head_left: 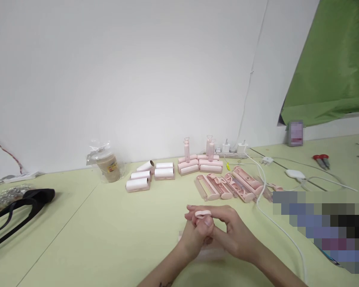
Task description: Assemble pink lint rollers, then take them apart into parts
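Observation:
My left hand (pixel 194 237) and my right hand (pixel 231 233) are pressed together near the front of the table, fingers closed around each other. A small pale pink loop (pixel 203 214) pokes out on top between them; the rest of that piece is covered by my fingers. Below my hands lies a pink and clear case (pixel 212 254), mostly hidden by them. Just beyond are several open pink cases (pixel 208 187) with loose pink parts inside. Behind these, pink rollers (pixel 189 166) lie in rows, and slim pink handles (pixel 186 151) stand upright on them.
White rolls (pixel 137 184) lie left of the pink rollers. Farther left stand a bagged cup (pixel 107 166) and a black strap (pixel 32 199). A white cable (pixel 283 227) runs along the right, with chargers (pixel 242 147) by the wall and red-handled pliers (pixel 321 160) beyond.

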The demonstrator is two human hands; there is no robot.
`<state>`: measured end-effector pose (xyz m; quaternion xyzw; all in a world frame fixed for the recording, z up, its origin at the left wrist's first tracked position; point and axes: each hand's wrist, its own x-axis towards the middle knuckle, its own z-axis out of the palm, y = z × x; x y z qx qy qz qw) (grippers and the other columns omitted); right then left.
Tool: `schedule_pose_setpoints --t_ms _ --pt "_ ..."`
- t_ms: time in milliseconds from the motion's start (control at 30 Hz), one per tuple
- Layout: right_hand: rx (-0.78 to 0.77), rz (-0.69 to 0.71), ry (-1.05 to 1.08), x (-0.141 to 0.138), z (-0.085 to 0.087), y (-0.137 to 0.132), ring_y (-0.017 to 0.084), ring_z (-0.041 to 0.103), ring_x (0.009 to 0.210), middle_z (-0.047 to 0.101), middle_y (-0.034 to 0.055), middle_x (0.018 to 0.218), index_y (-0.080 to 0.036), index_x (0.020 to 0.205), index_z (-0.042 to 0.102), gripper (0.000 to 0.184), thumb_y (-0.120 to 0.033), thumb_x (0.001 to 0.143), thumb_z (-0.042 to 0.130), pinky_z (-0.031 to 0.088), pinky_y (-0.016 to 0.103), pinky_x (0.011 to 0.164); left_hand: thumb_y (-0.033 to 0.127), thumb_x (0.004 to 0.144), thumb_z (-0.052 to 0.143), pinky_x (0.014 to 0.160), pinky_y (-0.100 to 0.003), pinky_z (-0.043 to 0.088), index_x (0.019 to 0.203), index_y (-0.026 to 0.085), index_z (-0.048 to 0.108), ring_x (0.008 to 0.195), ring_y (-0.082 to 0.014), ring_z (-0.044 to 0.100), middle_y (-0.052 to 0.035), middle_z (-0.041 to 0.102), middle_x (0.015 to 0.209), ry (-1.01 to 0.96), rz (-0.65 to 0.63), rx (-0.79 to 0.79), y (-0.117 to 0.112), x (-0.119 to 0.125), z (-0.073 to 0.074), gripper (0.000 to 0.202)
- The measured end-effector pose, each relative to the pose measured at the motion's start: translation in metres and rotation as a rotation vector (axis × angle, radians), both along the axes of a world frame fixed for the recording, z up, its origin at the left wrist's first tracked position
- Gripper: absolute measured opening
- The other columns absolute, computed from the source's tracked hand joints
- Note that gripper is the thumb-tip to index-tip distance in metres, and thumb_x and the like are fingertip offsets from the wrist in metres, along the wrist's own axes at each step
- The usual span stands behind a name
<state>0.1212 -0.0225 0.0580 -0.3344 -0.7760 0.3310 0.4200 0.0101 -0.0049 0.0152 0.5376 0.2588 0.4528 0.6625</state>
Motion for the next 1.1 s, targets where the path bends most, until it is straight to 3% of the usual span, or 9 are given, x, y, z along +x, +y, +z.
schedule_pose_setpoints --t_ms 167,333,467,567,667,767,900,1000,1100 --pt "-0.043 0.045 0.062 0.002 -0.001 0.003 0.021 0.057 0.099 0.066 0.0074 0.1 -0.019 0.096 0.065 0.025 -0.03 0.083 0.046 0.046 0.032 0.083 0.065 0.055 0.059 0.033 -0.019 0.012 0.049 0.02 0.027 0.034 -0.0016 0.016 0.0109 0.021 0.038 -0.05 -0.024 0.018 0.004 -0.001 -0.005 0.056" --pt "-0.089 0.123 -0.051 0.003 0.019 0.017 0.021 0.06 0.087 0.067 0.007 0.091 -0.018 0.088 0.066 0.028 -0.04 0.08 0.051 0.047 0.032 0.077 0.082 0.042 0.049 0.031 -0.018 0.013 0.052 0.02 0.032 0.029 -0.0019 0.017 0.0113 0.023 0.032 -0.126 -0.104 0.042 0.01 0.0 -0.011 0.064" --pt "0.035 0.315 -0.155 -0.003 0.038 0.029 0.02 0.052 0.103 0.056 0.0052 0.115 -0.022 0.098 0.063 0.027 -0.038 0.082 0.048 0.04 0.032 0.087 0.089 0.04 0.034 0.029 -0.018 0.012 0.052 0.021 0.033 0.026 -0.0021 0.014 0.0112 0.021 0.03 -0.174 -0.093 0.041 0.012 0.002 -0.014 0.069" --pt "0.016 0.474 -0.176 -0.01 0.038 0.033 0.017 0.051 0.106 0.054 0.0048 0.12 -0.022 0.103 0.063 0.034 -0.036 0.088 0.036 0.04 0.03 0.088 0.09 0.037 0.033 0.03 -0.018 0.011 0.045 0.019 0.032 0.026 -0.0015 0.017 0.0092 0.023 0.03 -0.176 -0.043 0.048 0.011 0.003 -0.019 0.071" --pt "-0.145 0.451 -0.116 -0.014 0.027 0.033 0.016 0.06 0.089 0.065 0.0061 0.102 -0.018 0.094 0.067 0.045 -0.04 0.09 0.029 0.047 0.027 0.079 0.089 0.038 0.034 0.029 -0.019 0.008 0.04 0.019 0.03 0.026 -0.0013 0.018 0.0081 0.023 0.03 -0.154 0.019 0.043 0.009 0.004 -0.025 0.07" --pt "-0.324 0.387 -0.082 -0.015 0.015 0.033 0.016 0.064 0.071 0.07 0.0071 0.083 -0.014 0.085 0.07 0.054 -0.049 0.087 0.028 0.051 0.025 0.062 0.084 0.05 0.038 0.028 -0.02 0.006 0.037 0.02 0.026 0.025 -0.0013 0.016 0.0086 0.019 0.028 -0.116 0.066 0.011 0.006 0.005 -0.025 0.066" --pt "-0.439 0.348 -0.068 -0.014 0.013 0.032 0.015 0.064 0.064 0.069 0.0079 0.09 -0.014 0.079 0.071 0.059 -0.055 0.084 0.03 0.05 0.022 0.051 0.077 0.055 0.045 0.028 -0.02 0.008 0.047 0.02 0.035 0.026 -0.0022 0.015 0.0105 0.021 0.029 -0.066 0.131 -0.059 0.0 0.006 -0.013 0.058" --pt "-0.523 0.338 -0.068 -0.014 0.018 0.028 0.016 0.064 0.067 0.069 0.0082 0.093 -0.017 0.101 0.065 0.054 -0.057 0.082 0.033 0.044 0.017 0.038 0.076 0.051 0.05 0.031 -0.019 0.01 0.062 0.019 0.043 0.028 -0.0029 0.017 0.0115 0.023 0.031 -0.061 0.133 -0.077 -0.003 0.007 -0.003 0.058" --pt "-0.573 0.326 -0.088 -0.014 0.023 0.024 0.017 0.063 0.074 0.07 0.0077 0.085 -0.022 0.123 0.047 0.055 -0.056 0.082 0.035 0.042 0.015 0.037 0.074 0.051 0.053 0.033 -0.019 0.01 0.07 0.019 0.045 0.03 -0.003 0.017 0.0123 0.022 0.033 -0.07 0.107 -0.072 -0.004 0.006 -0.002 0.059"
